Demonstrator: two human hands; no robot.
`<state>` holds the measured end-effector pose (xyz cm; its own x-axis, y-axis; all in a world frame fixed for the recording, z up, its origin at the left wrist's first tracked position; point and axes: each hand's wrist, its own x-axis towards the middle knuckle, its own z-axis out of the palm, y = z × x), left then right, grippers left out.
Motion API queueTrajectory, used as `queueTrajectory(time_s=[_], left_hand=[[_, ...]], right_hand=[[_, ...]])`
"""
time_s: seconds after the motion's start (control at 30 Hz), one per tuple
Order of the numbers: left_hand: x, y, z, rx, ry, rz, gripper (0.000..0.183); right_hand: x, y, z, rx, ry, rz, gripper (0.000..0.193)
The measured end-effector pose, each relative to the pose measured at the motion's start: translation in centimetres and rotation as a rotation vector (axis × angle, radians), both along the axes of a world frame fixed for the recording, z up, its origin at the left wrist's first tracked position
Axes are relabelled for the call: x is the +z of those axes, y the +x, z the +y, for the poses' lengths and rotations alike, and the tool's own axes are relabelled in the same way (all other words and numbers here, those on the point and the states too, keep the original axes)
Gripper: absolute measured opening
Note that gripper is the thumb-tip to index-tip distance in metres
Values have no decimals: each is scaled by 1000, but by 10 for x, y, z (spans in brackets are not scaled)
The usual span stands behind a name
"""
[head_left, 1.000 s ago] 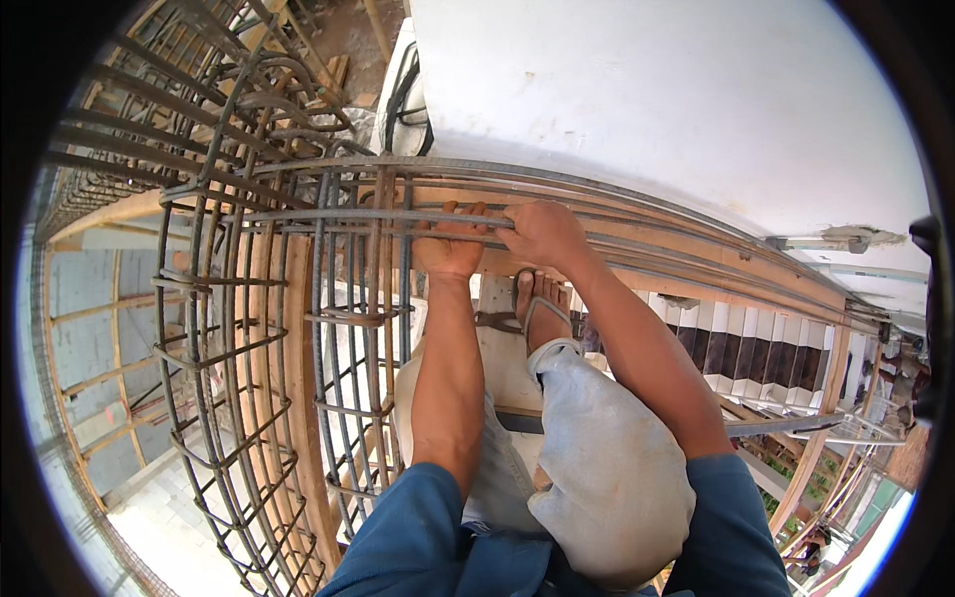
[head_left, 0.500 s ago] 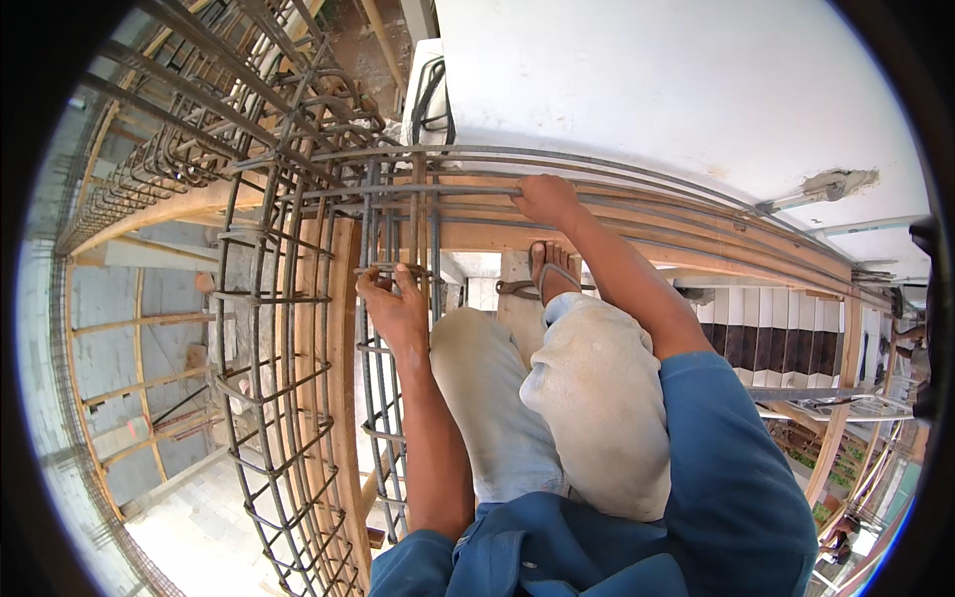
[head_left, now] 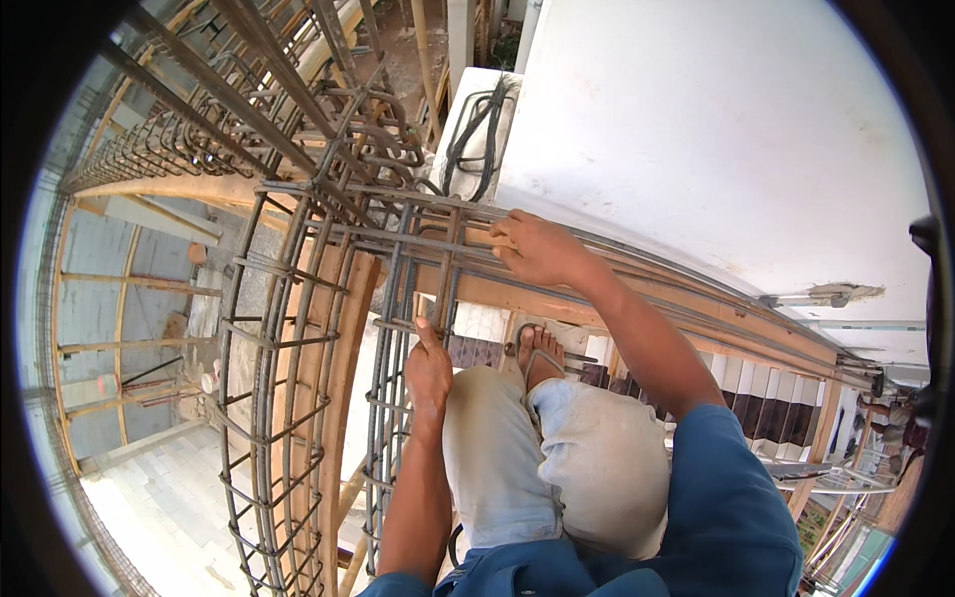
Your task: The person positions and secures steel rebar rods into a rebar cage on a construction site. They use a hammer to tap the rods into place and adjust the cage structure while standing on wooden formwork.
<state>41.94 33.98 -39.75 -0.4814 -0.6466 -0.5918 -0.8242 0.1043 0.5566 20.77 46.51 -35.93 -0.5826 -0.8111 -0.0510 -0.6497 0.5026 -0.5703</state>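
Note:
My left hand (head_left: pixel 429 373) is beside a narrow upright rebar cage (head_left: pixel 383 428), its thumb stretched up along a stirrup. Its other fingers curl in against the cage's bars and are partly hidden. Farther up, my right hand (head_left: pixel 537 249) lies over the long horizontal rebars (head_left: pixel 637 259), its fingers loosely bent and apart, pointing left. Those bars run beside a wooden board (head_left: pixel 487 291) and meet the upright cage at the left. A dark metal hand tool (head_left: pixel 578 357) lies partly hidden at my sandalled foot (head_left: pixel 540 353).
A larger rebar cage (head_left: pixel 264 398) and a timber plank (head_left: pixel 343 328) stand left. Thick bars (head_left: pixel 199 99) jut out at upper left. A bundle of dark wire (head_left: pixel 479 139) rests on a pale ledge. A white wall (head_left: pixel 696 119) rises at right; lower ground shows below left.
The view has shifted, so the cages and ledge sit lower and farther right. My right hand has loosened from a closed grip on a bar; my left fingers have drawn in from a wider spread.

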Motion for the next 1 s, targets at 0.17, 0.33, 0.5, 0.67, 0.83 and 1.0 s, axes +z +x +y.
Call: queueTrajectory(time_s=[0.17,0.33,0.5,0.67,0.83,1.0], left_hand=[[-11,-1,0,20,-15,-21,82],[-13,-1,3,-37,-172,22,81],[-14,1,2,-55,-151,-1,75],[-13,0,0,-87,-100,-25,73],[-10,-1,-1,-94,-106,3,69],[-10,1,-3,-167,-121,-134,74]], right_hand=[[-44,-79,-146,-433,-251,-341,28],[-162,-156,-185,-632,118,-466,32],[-206,-190,-206,-738,293,-934,36],[-199,-193,-213,-720,373,-1017,76],[-214,-193,-210,-846,382,-1098,84],[-237,-197,-213,-832,280,-991,62]])
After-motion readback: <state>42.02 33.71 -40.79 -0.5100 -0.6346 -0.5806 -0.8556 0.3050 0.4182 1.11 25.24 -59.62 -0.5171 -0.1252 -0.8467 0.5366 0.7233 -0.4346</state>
